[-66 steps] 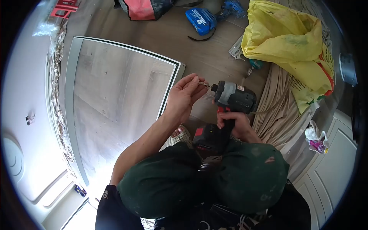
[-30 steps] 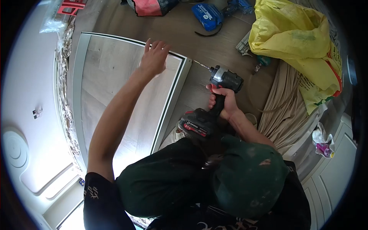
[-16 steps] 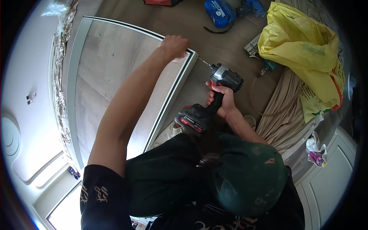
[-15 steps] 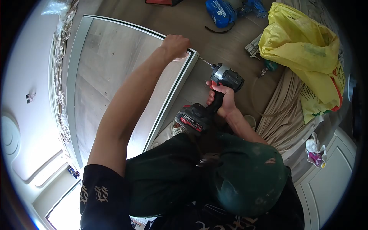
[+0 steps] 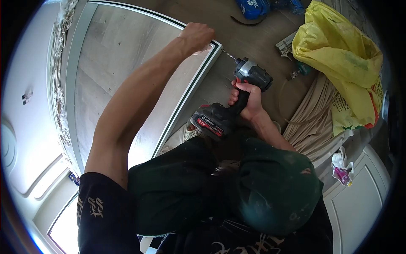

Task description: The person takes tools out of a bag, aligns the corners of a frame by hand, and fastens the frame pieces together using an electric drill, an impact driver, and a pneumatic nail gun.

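My left hand (image 5: 198,37) is wrapped over the corner of a white metal frame (image 5: 192,89) with a dark stripe running along its edge. In my right hand (image 5: 252,99) is a black and grey cordless impact driver (image 5: 256,77), gripped by its handle, index finger at the red trigger. Its thin bit (image 5: 229,54) points at the outer face of the frame, right by the corner and just beside my left hand. A 21V battery (image 5: 209,125) forms the driver's base, above my knees.
A yellow plastic bag (image 5: 334,55) lies at the right, beside bunched beige cloth (image 5: 311,114). Blue power tools (image 5: 253,7) rest at the top on the wood-look floor. A white panelled door (image 5: 355,190) is at lower right; crumpled plastic wrapping (image 5: 61,84) lines the left.
The view has shifted slightly, so the frame and bag sit a little differently in it. Both hands keep their grips, and the bit stays at the frame's corner.
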{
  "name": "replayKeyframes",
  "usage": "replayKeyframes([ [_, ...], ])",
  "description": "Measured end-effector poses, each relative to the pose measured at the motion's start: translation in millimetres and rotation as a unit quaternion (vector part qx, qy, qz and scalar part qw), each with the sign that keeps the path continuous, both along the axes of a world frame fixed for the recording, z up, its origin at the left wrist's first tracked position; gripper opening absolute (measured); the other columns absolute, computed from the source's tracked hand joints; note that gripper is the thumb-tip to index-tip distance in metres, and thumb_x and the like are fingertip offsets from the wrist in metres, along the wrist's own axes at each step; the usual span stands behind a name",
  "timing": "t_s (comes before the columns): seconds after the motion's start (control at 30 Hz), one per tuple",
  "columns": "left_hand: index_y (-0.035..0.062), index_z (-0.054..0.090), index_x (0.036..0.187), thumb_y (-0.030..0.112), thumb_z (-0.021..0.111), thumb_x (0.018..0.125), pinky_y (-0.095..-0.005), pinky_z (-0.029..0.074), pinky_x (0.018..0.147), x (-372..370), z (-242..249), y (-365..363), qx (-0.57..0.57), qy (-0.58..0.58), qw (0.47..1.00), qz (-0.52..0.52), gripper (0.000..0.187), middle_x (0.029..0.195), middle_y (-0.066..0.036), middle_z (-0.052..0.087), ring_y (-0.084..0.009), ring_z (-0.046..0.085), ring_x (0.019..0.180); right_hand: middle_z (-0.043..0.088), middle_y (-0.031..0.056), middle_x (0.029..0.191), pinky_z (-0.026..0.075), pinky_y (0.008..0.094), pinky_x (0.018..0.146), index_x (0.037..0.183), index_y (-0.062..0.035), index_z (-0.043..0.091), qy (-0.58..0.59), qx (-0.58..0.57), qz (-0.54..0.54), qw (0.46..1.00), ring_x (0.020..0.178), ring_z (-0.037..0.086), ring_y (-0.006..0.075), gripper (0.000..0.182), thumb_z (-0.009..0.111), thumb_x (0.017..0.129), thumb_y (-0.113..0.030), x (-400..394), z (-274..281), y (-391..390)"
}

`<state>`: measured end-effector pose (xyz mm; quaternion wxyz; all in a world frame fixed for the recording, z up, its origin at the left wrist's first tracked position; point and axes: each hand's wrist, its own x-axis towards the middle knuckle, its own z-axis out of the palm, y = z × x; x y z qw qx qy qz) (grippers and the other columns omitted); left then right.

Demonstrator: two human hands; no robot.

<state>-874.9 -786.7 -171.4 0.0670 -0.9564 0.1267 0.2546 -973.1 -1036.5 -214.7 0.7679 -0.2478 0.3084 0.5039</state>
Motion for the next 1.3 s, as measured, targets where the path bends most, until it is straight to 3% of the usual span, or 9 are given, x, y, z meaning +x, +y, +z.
replayKeyframes([
  [0.47,0.0187,0.074,0.112,0.025,0.076,0.085,-0.0398,0.059,0.085,-1,3,-2,-0.010,0.002,1.000,-0.014,0.027,0.102,-0.009,0.075,-0.0303,0.072,0.098,0.049,0.0001,0.068,0.043,0.0330,0.064,0.102,-0.0093,0.058,-0.026,0.011,0.010,1.000,0.061,0.049,0.0143,0.018,0.063,0.087,-0.018,3,-3,15],
  [0.83,0.0314,0.073,0.120,0.013,0.072,0.083,-0.0407,0.059,0.085,-2,0,-2,-0.015,0.001,1.000,-0.007,0.041,0.103,-0.009,0.075,-0.0305,0.072,0.096,0.048,-0.0001,0.067,0.042,0.0327,0.064,0.103,-0.0089,0.059,-0.011,0.049,0.007,0.999,0.062,0.048,0.0141,0.019,0.063,0.087,-0.018,5,-8,16],
  [1.13,0.0328,0.074,0.118,0.014,0.071,0.083,-0.0404,0.058,0.083,-4,1,-3,-0.025,0.004,1.000,-0.001,0.039,0.100,-0.010,0.075,-0.0298,0.072,0.094,0.048,0.0007,0.067,0.042,0.0328,0.064,0.102,-0.0090,0.059,-0.002,0.053,0.003,0.999,0.062,0.048,0.0146,0.018,0.063,0.086,-0.018,4,-6,14],
  [1.23,0.0315,0.074,0.120,-0.003,0.063,0.077,-0.0384,0.058,0.080,-2,10,-5,-0.036,0.014,0.999,-0.003,0.056,0.104,-0.007,0.076,-0.0285,0.072,0.090,0.048,0.0008,0.067,0.042,0.0331,0.064,0.104,-0.0085,0.059,-0.005,0.056,0.006,0.998,0.062,0.048,0.0149,0.021,0.063,0.086,-0.018,2,-9,14],
  [1.3,0.0295,0.075,0.117,0.003,0.066,0.078,-0.0390,0.058,0.081,1,12,-6,-0.035,0.011,0.999,-0.009,0.048,0.102,-0.008,0.076,-0.0290,0.072,0.091,0.048,0.0008,0.068,0.042,0.0332,0.064,0.106,-0.0083,0.060,-0.016,0.060,0.006,0.998,0.062,0.048,0.0150,0.022,0.063,0.086,-0.018,5,-10,14],
])
